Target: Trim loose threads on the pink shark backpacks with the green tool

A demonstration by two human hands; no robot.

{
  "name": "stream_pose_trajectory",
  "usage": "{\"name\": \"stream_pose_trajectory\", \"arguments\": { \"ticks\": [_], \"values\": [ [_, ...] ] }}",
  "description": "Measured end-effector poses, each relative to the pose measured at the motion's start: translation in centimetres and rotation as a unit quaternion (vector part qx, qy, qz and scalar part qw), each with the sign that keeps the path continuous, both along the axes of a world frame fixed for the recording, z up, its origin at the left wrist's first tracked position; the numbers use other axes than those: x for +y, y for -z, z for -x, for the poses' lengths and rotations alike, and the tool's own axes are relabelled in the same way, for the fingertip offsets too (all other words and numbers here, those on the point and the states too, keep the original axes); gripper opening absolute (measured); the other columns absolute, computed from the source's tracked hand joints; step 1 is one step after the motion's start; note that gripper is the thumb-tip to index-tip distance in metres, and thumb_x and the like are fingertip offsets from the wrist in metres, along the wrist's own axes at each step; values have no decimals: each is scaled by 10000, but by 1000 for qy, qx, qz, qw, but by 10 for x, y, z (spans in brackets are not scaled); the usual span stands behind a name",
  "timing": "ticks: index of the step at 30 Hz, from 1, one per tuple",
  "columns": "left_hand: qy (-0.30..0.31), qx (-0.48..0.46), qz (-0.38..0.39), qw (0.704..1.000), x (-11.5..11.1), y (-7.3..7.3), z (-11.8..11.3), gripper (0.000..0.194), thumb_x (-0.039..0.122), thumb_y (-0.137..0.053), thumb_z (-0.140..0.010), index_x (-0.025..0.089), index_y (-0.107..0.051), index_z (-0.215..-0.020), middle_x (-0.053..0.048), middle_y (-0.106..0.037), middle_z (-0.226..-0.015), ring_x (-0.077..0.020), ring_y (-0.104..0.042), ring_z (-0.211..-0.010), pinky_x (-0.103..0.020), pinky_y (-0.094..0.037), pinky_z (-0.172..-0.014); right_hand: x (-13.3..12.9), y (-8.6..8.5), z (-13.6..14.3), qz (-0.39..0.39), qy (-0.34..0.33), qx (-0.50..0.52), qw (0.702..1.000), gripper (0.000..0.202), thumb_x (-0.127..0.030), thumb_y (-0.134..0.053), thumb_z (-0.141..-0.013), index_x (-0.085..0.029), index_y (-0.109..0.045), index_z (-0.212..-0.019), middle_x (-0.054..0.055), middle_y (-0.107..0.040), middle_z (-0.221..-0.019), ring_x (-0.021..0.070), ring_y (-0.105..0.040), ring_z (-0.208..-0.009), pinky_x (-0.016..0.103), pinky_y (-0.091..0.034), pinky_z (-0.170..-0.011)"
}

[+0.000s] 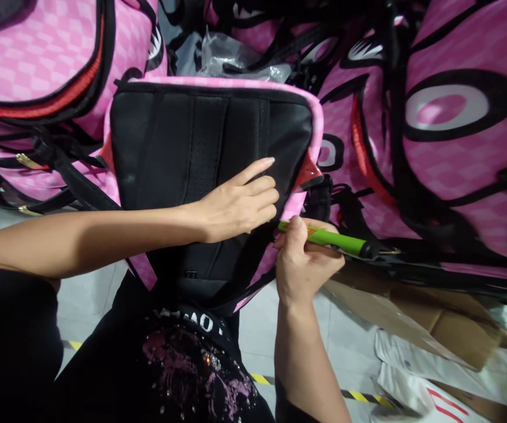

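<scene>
A backpack with a black back panel (169, 141) and pink checked edging lies in front of me, with red pointed pieces at its sides. Resting on the panel, my left hand (239, 202) has its fingers spread and holds nothing. At the bag's right edge, my right hand (304, 255) is closed round a green pen-like tool (339, 239). One end of the tool meets the pink edging; a thin metal tip on a black collar points right, away from the bag.
Pink checked bags stand at the left (37, 53) and right (456, 170). Clear plastic wrap (231, 56) lies behind the backpack. Brown cardboard (447, 323) and white plastic packaging (416, 382) are on the floor at lower right, near yellow-black tape (359, 396).
</scene>
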State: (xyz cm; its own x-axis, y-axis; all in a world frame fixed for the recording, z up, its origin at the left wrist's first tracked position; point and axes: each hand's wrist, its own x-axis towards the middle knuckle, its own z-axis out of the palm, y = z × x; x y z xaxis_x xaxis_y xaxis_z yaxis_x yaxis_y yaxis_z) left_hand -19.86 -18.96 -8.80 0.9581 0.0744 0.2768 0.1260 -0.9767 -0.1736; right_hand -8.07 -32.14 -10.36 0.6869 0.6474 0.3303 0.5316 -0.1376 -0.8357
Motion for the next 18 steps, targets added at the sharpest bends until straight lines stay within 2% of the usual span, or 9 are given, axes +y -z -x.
{"name": "stream_pose_trajectory", "arguments": {
  "ticks": [4,8,9,11,14,16,18],
  "values": [
    [1,2,8,1000,-2,-3,0,360,207,-322,-1002,209,-680,-1044,-14,-609,-976,-184,-556,-1112,-459,-262,-1245,0,0,-1,20,-4,-5,1000,244,-413,-642,-904,-191,-615,-807,-1,-606,-580,149,-568,-424,293,-451,-454],
    [-7,8,7,1000,-3,-10,2,301,232,-367,-1002,215,-665,-1030,-14,-633,-965,-219,-555,-1110,-456,-205,-1242,-2,-1,-3,39,3,-4,999,282,-457,-635,-897,-188,-624,-811,15,-613,-592,168,-584,-462,308,-467,-487],
    [0,7,10,1000,-3,-13,2,266,259,-405,-997,203,-663,-1029,-25,-642,-964,-235,-558,-1098,-463,-207,-1226,-3,-2,-3,47,0,-9,999,294,-465,-633,-894,-187,-627,-800,23,-616,-601,174,-592,-485,314,-476,-508],
    [35,25,34,999,2,-23,-1,225,337,-533,-955,169,-665,-1022,-59,-665,-956,-260,-575,-1048,-464,-294,-1129,-5,-4,-5,53,1,-15,998,310,-476,-627,-893,-180,-637,-801,37,-631,-633,180,-607,-529,321,-490,-554],
    [90,103,68,988,21,-39,-13,321,404,-720,-829,134,-686,-997,-100,-704,-940,-263,-610,-949,-403,-366,-889,-7,-3,-10,64,-12,16,998,367,-532,-646,-857,-165,-660,-855,37,-643,-645,182,-610,-540,316,-486,-560],
    [69,151,56,985,36,-50,-21,414,463,-766,-774,126,-702,-1007,-116,-728,-950,-271,-624,-936,-380,-333,-837,-8,-1,-13,93,-15,14,995,430,-593,-649,-822,-164,-669,-828,32,-631,-601,191,-608,-530,317,-467,-540],
    [29,172,41,984,43,-64,-23,494,538,-759,-756,120,-712,-1014,-131,-743,-967,-286,-636,-948,-375,-315,-820,-10,-2,-13,86,-12,44,995,456,-614,-653,-809,-161,-678,-848,33,-642,-608,197,-622,-535,317,-480,-537]
  ]
}}
